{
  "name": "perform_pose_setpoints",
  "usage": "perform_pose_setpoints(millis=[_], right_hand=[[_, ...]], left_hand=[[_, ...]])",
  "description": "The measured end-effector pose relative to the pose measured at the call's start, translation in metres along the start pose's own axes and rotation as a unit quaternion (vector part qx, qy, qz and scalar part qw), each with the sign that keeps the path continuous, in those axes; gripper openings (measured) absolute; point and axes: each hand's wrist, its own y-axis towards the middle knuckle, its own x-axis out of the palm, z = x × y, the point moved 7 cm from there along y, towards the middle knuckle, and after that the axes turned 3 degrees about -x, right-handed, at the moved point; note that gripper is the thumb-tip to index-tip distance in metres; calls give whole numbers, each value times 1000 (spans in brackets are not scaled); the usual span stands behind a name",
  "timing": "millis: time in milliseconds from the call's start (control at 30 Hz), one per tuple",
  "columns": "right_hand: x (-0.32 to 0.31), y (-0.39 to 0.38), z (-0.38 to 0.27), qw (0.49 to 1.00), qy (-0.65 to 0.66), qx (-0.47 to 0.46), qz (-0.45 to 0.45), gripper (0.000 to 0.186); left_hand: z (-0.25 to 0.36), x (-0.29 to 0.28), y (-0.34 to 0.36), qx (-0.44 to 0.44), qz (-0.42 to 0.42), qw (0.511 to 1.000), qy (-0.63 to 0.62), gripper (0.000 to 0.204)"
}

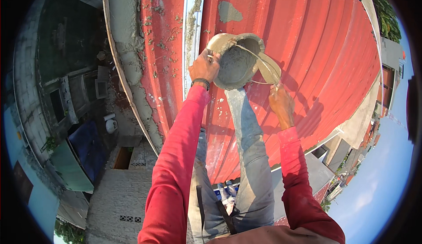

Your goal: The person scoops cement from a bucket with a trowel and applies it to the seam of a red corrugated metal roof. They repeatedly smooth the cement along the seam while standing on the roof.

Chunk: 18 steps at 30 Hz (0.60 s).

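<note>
A mortar-crusted bucket (233, 70) is tilted over the red ribbed roof sheeting, its mouth toward me. Grey mortar (237, 63) coats its inside; how deep it lies I cannot tell. My left hand (205, 69) grips the bucket's left edge, fingers curled over it. On the other side, my right hand (281, 105) is closed around the thin bucket handle (257, 55), which loops across the mouth to a pale flap-like part (270, 70). Just left of my left hand runs a pale metal strip (191, 28), smeared with mortar.
Red roof sheeting (316, 37) slopes around my legs. A band of grey mortar (125, 46) follows its left edge, with crumbs scattered beside it. Beyond that edge is a drop to a yard with a white jug (111, 126) and a blue sheet (89, 147). Houses stand at far right.
</note>
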Motion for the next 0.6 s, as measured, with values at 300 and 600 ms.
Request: perform_pose_setpoints(millis=[300, 600], right_hand=[[-62, -119, 23, 980, 191, -23, -43, 26], [25, 48, -50, 986, -62, -138, -75, 29]], left_hand=[[-21, -27, -20, -73, 18, 993, -95, 48], [-61, 4, -50, -41, 33, 993, -108, 33]])
